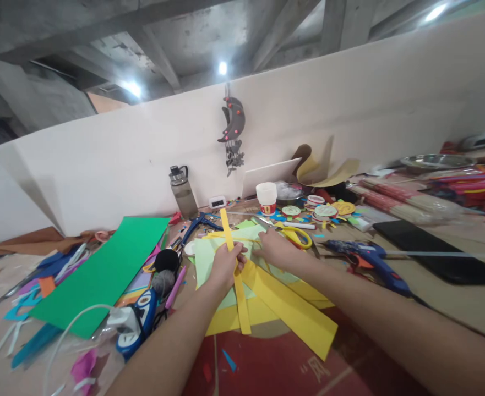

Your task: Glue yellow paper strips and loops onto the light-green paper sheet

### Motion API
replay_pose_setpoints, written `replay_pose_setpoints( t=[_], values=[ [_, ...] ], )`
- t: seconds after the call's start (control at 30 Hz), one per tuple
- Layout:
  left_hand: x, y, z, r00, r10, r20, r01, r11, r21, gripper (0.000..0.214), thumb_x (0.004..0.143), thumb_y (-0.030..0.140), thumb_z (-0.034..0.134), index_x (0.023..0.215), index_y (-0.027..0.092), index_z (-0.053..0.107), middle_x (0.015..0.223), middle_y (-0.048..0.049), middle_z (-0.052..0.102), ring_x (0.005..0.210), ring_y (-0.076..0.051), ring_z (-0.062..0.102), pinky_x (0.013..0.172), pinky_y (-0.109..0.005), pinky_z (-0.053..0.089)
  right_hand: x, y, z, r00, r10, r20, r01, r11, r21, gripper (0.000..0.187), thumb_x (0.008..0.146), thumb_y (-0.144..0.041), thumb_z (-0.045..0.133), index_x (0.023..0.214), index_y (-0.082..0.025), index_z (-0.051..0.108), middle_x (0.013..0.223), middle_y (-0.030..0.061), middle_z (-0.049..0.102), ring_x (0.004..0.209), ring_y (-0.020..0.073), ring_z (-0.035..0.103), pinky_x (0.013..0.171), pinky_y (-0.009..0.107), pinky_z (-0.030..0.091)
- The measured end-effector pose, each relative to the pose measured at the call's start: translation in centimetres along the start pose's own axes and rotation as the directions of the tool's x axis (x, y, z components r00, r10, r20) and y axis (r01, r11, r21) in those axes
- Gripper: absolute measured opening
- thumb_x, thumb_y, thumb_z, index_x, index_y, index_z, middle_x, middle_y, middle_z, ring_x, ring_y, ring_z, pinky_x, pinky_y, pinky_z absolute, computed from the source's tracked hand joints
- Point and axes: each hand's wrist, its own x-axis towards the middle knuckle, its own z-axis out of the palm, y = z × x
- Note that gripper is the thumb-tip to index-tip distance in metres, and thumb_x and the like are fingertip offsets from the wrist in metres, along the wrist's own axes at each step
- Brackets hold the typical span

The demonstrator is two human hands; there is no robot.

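My left hand point(226, 264) is closed around a narrow yellow paper strip point(240, 305), which stands up past the fingers and runs down toward me. To its right, my right hand point(276, 248) is bent low over the papers, fingers curled in; whatever they hold is hidden. Scissors with yellow handles point(298, 235) lie just beyond that hand, blades pointing left. Under both hands are pale green paper point(205, 256) and yellow sheets point(221, 322). A wider yellow paper strip point(295, 313) slants from between the hands toward the lower right.
Left lies a green sheet point(105, 269), with a blue power strip point(141, 324) in front. A bottle point(183, 192), a paper cup point(266, 199) and blue pliers point(201, 224) stand or lie behind. On the right are a glue gun point(370, 261) and a black phone-like slab point(436, 250).
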Motion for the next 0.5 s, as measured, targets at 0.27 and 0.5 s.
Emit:
replay_pose_setpoints(
  t=[0.27, 0.5],
  values=[
    [-0.1, -0.2, 0.2, 1.000, -0.013, -0.013, 0.012, 0.996, -0.085, 0.012, 0.075, 0.017, 0.066, 0.073, 0.012, 0.055, 0.067, -0.0040, 0.061, 0.055, -0.010, 0.058, 0.055, -0.022, 0.048, 2.0, -0.3, -1.2, 0.989, 0.049, 0.140, -0.056, 0.997, 0.044, 0.036, 0.089, -0.034, 0.057, 0.119, -0.015, 0.055, 0.119, 0.0101, 0.057, 0.100, 0.0209, 0.059, 0.083, 0.041, 0.051],
    [-0.4, 0.1, 0.3, 0.999, -0.010, -0.034, 0.002, 0.978, -0.210, 0.012, 0.076, 0.015, 0.067, 0.072, 0.011, 0.056, 0.069, -0.0066, 0.062, 0.064, -0.012, 0.062, 0.075, -0.030, 0.052, -1.8, 1.9, -7.2, 0.999, -0.046, 0.021, 0.039, 0.964, 0.265, 0.023, 0.089, -0.020, 0.041, 0.090, -0.012, 0.062, 0.078, 0.0075, 0.066, 0.069, 0.0138, 0.059, 0.061, 0.024, 0.043]
  ],
)
